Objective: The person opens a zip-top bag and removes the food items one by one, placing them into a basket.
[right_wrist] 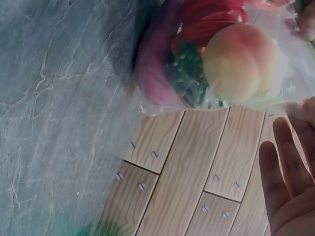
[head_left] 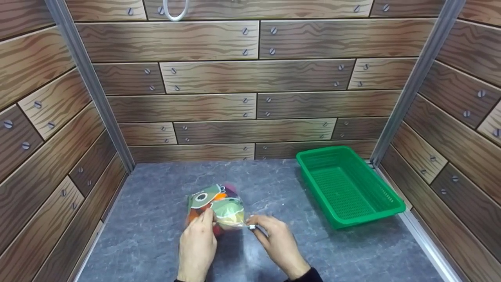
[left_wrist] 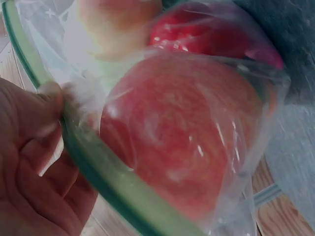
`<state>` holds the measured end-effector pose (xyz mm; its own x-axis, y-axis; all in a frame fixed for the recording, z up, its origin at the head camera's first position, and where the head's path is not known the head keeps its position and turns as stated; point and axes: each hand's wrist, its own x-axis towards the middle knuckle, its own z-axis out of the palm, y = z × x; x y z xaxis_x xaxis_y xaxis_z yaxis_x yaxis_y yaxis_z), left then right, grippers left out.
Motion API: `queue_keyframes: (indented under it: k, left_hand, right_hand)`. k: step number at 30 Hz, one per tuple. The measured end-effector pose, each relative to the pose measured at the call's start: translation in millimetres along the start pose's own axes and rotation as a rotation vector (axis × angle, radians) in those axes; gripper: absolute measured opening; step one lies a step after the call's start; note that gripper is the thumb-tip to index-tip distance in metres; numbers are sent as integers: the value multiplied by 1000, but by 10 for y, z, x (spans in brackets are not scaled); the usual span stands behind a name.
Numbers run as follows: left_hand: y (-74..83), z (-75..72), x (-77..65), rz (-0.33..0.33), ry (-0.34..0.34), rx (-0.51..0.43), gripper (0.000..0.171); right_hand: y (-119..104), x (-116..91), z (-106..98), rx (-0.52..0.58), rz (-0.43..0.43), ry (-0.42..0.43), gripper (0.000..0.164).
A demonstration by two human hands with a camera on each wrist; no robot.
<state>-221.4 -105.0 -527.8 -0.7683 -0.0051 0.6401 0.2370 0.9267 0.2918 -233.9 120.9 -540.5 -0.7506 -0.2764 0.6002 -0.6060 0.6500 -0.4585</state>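
A clear zip bag (head_left: 227,209) printed with a green cartoon pattern is held just above the grey table. It contains several fruit and vegetable pieces: a large red round fruit (left_wrist: 177,128), a peach (right_wrist: 236,66), something glossy red (left_wrist: 202,34) and a purple piece (right_wrist: 153,73). My left hand (head_left: 198,243) pinches the bag's near edge; the left wrist view shows a green zip strip (left_wrist: 110,182) there. At the bag's right corner, thumb and fingertips of my right hand (head_left: 277,243) pinch a small white zip slider (head_left: 251,226); its other fingers are extended.
A green perforated plastic basket (head_left: 317,192) stands on the table at the right. The grey marbled table (head_left: 156,188) is enclosed by wood-patterned walls (head_left: 211,76) with metal corner posts. A white ring (head_left: 175,17) hangs at the top of the back wall.
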Motion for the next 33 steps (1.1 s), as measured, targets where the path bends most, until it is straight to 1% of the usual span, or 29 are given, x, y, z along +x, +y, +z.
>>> queue_keyframes:
  k: [3,5,10,13,15,18,21,24,29,31,33]
  left_hand:
    - [30,59,-14,-26,-27,-1,31]
    - [43,97,-12,-20,-31,-7,34]
    - [60,163,5,18,5,-43,37]
    - [74,179,21,46,21,-74,36]
    - [92,178,32,65,18,-97,34]
    - [132,153,39,74,-6,-144,29]
    - [177,105,37,62,-42,-196,23]
    - [227,42,29,56,-77,-238,21]
    - [344,-60,17,102,-130,-290,19]
    - [404,-96,20,120,-152,-315,17]
    - [470,-134,28,129,-174,-343,15]
  right_hand:
    - [-27,-37,-32,8,12,-20,22]
    - [-38,-54,-55,11,25,-28,22]
    - [-53,-86,-121,22,-1,-1,22]
    - [-57,-101,-170,80,-6,29,24]
    - [-56,-107,-204,145,-8,58,26]
    - [-48,-109,-248,242,-26,107,30]
    - [-35,-100,-270,289,-34,147,29]
    - [-31,-91,-273,295,-3,177,26]
    - [-40,-86,-261,270,6,215,21]
    - [-47,-89,-262,264,15,217,19]
    - [-55,-91,-271,265,41,206,19]
